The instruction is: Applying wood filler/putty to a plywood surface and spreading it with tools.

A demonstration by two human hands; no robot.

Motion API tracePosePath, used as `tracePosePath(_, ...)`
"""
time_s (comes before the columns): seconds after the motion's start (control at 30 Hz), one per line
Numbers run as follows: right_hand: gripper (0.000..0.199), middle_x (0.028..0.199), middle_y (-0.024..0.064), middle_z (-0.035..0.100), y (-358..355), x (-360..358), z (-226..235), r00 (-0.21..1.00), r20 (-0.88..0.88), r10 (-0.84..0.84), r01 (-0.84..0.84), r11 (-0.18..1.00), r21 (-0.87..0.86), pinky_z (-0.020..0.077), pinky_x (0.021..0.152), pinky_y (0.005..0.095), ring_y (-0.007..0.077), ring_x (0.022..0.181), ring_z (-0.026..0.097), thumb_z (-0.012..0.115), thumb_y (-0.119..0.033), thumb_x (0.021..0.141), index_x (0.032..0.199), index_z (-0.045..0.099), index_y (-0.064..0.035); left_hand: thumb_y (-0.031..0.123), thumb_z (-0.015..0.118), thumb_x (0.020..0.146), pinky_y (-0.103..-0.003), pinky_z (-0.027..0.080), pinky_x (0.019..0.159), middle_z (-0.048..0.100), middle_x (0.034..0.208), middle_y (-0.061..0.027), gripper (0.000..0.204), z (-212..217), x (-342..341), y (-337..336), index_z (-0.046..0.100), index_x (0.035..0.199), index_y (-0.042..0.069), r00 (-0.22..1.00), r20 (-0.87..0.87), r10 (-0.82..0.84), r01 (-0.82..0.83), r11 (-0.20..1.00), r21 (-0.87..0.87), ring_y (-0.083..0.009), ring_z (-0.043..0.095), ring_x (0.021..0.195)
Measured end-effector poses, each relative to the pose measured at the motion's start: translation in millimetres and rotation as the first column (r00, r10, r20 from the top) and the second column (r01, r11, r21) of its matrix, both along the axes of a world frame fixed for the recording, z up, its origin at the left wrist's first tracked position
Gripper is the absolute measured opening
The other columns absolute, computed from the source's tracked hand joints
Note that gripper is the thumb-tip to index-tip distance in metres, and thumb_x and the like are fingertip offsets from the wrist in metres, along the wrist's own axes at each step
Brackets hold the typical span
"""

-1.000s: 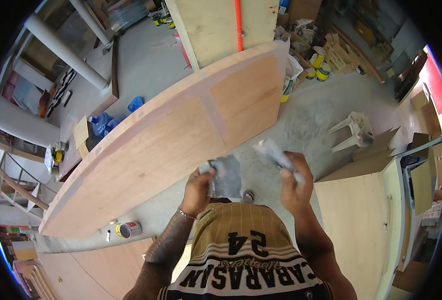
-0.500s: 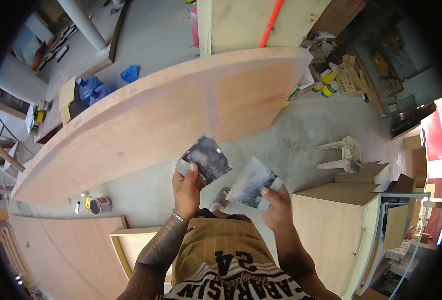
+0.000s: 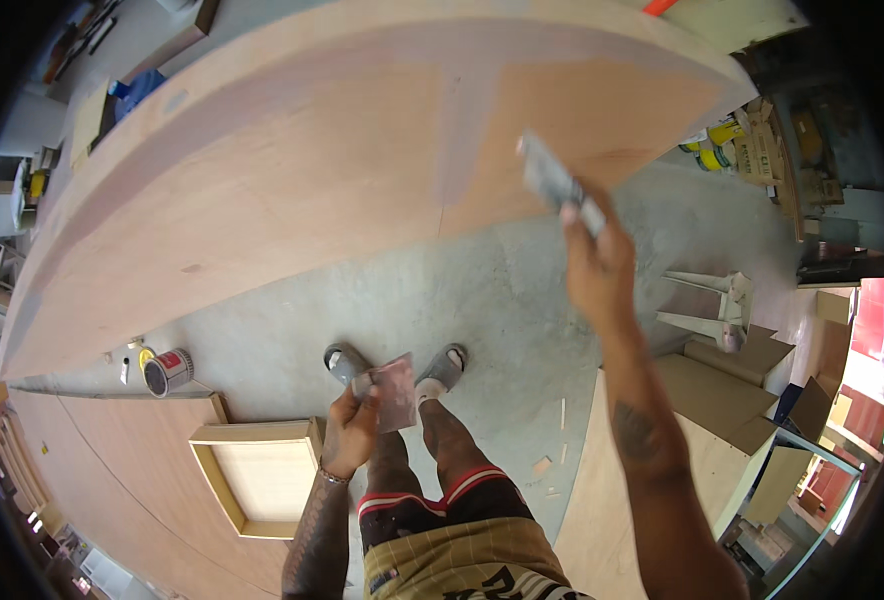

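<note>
Apart now, where half a second ago they were side by side, are the two flat scrapers: the right one has gone up and forward, while the left one stays low near the legs.

I see the right hand's fingers closed on the handle end of the right scraper, thumb on the near side, no gap showing. Its blade sticks out beyond the fingertips, seen almost edge-on and slightly blurred; the long axis slants from the grip to the upper left. That tip overlaps the face of the big curved wooden panel from my viewpoint, but I cannot tell whether they touch.

Lower down, I have the left hand pinching the left scraper by its left edge, thumb over the top. The plate lies just right of the fingers, broad face toward me, free edge pointing right; it looks nearly square, so I can't fix a long axis.

Beneath it are the sandals on the grey floor. Farther left I see a paint can and a shallow wooden frame; to the right, a white stool.
</note>
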State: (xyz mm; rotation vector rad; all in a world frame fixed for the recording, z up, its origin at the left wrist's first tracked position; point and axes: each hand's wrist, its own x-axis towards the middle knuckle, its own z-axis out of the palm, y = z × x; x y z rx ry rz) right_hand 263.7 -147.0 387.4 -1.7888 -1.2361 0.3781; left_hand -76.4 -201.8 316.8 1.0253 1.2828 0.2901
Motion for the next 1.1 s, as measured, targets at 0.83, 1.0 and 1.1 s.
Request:
tracePosePath(0.83, 0.046, 0.127, -0.0003, 0.058, 102.6, 9.0, -150.3, 0.542, 0.836, -0.085, -0.104, 0.98, 0.168, 0.0348, 0.095, 0.0406, 0.0223, 0.109, 0.053, 0.06, 0.0, 0.079, 0.121, 0.062, -0.0165, 0.027, 0.056, 0.097, -0.021, 0.029, 0.051, 0.045, 0.068, 0.0094, 0.019, -69.3, -31.2, -31.8, 0.056, 0.087, 0.01, 0.966, -0.068, 0.25, -0.255, 0.965, -0.065, -0.0009, 0.037, 0.059)
tracePosePath(1.0, 0.058, 0.13, -0.0001, 0.056, 85.1, 14.7, -89.2, 0.6, 0.799, -0.032, -0.144, 0.979, 0.147, 0.0336, 0.096, 0.0402, 0.0231, 0.112, 0.051, 0.06, 0.001, 0.07, 0.126, 0.059, -0.0151, 0.032, 0.054, 0.098, -0.023, 0.034, 0.053, 0.046, 0.067, 0.0059, 0.03, -75.6, -39.9, -34.3, 0.057, 0.09, 0.004, 0.977, -0.059, 0.204, -0.208, 0.976, -0.06, -0.0036, 0.041, 0.061)
tracePosePath(1.1, 0.07, 0.134, 0.0002, 0.053, 101.7, 10.1, -50.2, 0.61, 0.787, -0.094, -0.151, 0.961, 0.232, 0.0326, 0.097, 0.0399, 0.0235, 0.113, 0.051, 0.061, 0.003, 0.063, 0.131, 0.055, -0.0163, 0.032, 0.054, 0.098, -0.022, 0.033, 0.052, 0.046, 0.068, 0.0061, 0.03, -75.7, -37.9, -34.2, 0.057, 0.09, 0.004, 0.979, -0.051, 0.199, -0.203, 0.976, -0.085, -0.0033, 0.04, 0.061)
